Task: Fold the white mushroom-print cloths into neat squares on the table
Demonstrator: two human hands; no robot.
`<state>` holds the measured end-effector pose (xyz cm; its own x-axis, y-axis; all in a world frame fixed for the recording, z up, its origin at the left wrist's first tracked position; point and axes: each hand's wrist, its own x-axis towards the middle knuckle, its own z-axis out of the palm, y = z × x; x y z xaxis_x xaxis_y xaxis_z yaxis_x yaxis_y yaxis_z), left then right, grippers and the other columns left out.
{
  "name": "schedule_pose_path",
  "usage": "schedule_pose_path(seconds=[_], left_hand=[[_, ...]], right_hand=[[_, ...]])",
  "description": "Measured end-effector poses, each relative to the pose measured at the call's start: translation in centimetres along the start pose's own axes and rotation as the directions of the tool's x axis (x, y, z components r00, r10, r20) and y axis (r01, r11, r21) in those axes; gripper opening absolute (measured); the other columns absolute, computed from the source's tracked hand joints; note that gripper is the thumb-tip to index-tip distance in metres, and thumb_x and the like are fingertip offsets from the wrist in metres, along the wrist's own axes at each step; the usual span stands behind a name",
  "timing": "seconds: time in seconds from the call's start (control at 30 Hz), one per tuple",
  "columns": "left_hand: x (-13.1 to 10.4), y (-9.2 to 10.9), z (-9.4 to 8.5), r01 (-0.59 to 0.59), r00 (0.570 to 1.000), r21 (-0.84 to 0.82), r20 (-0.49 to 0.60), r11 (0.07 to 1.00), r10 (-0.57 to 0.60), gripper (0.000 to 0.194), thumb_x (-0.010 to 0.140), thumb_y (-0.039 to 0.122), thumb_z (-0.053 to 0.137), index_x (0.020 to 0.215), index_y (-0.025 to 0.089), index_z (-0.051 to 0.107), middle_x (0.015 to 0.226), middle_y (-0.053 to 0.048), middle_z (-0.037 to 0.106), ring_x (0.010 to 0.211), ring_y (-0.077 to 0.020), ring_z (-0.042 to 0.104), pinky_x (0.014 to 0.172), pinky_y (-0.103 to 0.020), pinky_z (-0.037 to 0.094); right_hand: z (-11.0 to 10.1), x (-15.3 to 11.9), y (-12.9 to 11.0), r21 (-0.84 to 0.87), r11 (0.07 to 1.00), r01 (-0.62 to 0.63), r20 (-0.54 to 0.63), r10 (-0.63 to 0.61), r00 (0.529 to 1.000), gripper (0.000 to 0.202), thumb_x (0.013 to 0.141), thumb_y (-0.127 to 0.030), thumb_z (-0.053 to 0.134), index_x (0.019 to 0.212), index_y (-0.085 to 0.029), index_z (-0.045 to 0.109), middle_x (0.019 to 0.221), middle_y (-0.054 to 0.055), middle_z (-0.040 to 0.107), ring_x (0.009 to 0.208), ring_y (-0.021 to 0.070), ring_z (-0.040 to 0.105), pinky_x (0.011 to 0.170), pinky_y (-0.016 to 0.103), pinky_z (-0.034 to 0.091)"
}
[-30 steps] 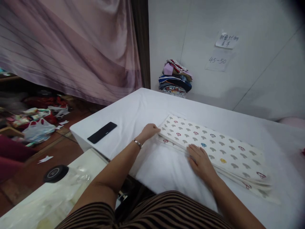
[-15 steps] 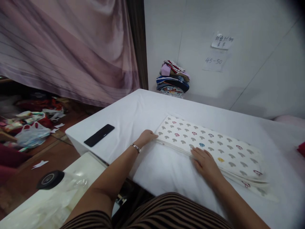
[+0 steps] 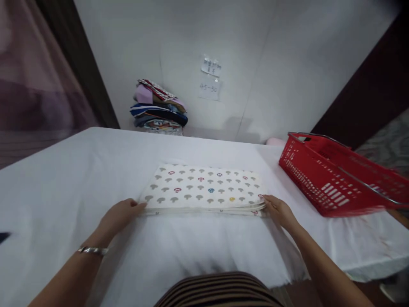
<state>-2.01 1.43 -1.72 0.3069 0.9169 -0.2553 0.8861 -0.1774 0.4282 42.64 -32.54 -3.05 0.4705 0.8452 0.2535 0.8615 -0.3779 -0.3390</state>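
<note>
A white cloth point(image 3: 204, 185) with a mushroom pattern lies folded in a long flat rectangle on the white-covered table point(image 3: 105, 170). My left hand point(image 3: 123, 215), with a silver bracelet at the wrist, pinches its near left corner. At the near right corner my right hand point(image 3: 279, 209) grips the cloth's layered edges between thumb and fingers. The layers separate slightly there.
A red plastic basket point(image 3: 332, 175) stands on the table's right side. Behind the table's far edge rises a stack of folded fabrics point(image 3: 159, 106) against the wall. Two paper notes point(image 3: 210, 87) are stuck on the wall. A pink curtain point(image 3: 41, 85) hangs at the left.
The view has turned right, bringing the red basket in. My right hand has moved from the middle of the cloth's near edge to its right corner and taken hold there. My left hand still holds its corner.
</note>
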Motion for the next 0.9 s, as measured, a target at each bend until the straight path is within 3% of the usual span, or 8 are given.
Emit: schedule_pose_path(seconds=[0.17,0.37,0.5,0.63,0.77,0.9], left_hand=[[0.4,0.3,-0.2,-0.038,0.999,0.03,0.013,0.999,0.037,0.029,0.072,0.05,0.05,0.063,0.022,0.053,0.071,-0.01,0.065,0.069,-0.0294,0.061,0.061,-0.038,0.041],[-0.6,0.7,-0.5,0.007,1.0,-0.088,-0.014,0.996,-0.008,0.027,0.07,0.049,0.049,0.065,0.022,0.051,0.059,-0.003,0.062,0.062,-0.0248,0.06,0.059,-0.034,0.041],[-0.8,0.9,0.0,0.024,0.998,-0.135,-0.049,0.991,-0.031,0.024,0.069,0.044,0.051,0.075,0.021,0.052,0.062,-0.002,0.064,0.064,-0.0241,0.063,0.059,-0.032,0.042],[-0.8,0.8,0.2,0.029,0.999,-0.233,-0.031,0.972,-0.037,0.034,0.071,0.043,0.053,0.095,0.019,0.052,0.079,-0.004,0.069,0.064,-0.0216,0.065,0.06,-0.03,0.046],[-1.7,1.2,-0.8,0.012,1.0,-0.085,0.002,0.996,-0.012,0.046,0.077,0.043,0.05,0.115,0.017,0.051,0.094,-0.008,0.071,0.08,-0.0251,0.067,0.07,-0.033,0.048],[-2.2,4.3,-1.6,-0.044,0.99,0.107,-0.128,0.993,0.058,0.06,0.081,0.049,0.049,0.13,0.013,0.046,0.126,-0.015,0.059,0.111,-0.0318,0.057,0.088,-0.04,0.045]], right_hand=[[0.9,1.7,-0.3,-0.022,0.999,0.024,-0.084,-0.026,0.996,0.048,0.092,-0.046,0.037,0.12,-0.017,0.063,0.131,0.013,0.057,0.13,0.0281,0.043,0.107,0.048,0.035],[2.9,0.8,-1.9,-0.134,0.99,0.039,0.155,-0.018,0.988,0.05,0.094,-0.047,0.034,0.138,-0.025,0.045,0.148,0.009,0.037,0.14,0.0263,0.027,0.108,0.055,0.028],[2.9,-0.4,-1.7,-0.181,0.983,0.033,0.181,0.0,0.984,0.05,0.096,-0.047,0.03,0.141,-0.027,0.04,0.15,0.007,0.033,0.141,0.0234,0.023,0.109,0.053,0.026],[2.3,0.5,-2.3,-0.245,0.969,0.018,0.214,0.036,0.976,0.05,0.095,-0.046,0.031,0.138,-0.024,0.044,0.148,0.009,0.037,0.14,0.0262,0.025,0.11,0.058,0.021],[2.7,3.7,-5.0,-0.198,0.975,0.099,0.169,-0.066,0.983,0.05,0.095,-0.045,0.031,0.139,-0.023,0.044,0.149,0.01,0.035,0.141,0.0261,0.023,0.111,0.056,0.02],[4.3,7.9,-10.4,-0.055,0.987,0.15,0.218,-0.135,0.967,0.056,0.095,-0.051,0.028,0.142,-0.022,0.04,0.152,0.009,0.028,0.142,0.0253,0.018,0.113,0.05,0.02]])
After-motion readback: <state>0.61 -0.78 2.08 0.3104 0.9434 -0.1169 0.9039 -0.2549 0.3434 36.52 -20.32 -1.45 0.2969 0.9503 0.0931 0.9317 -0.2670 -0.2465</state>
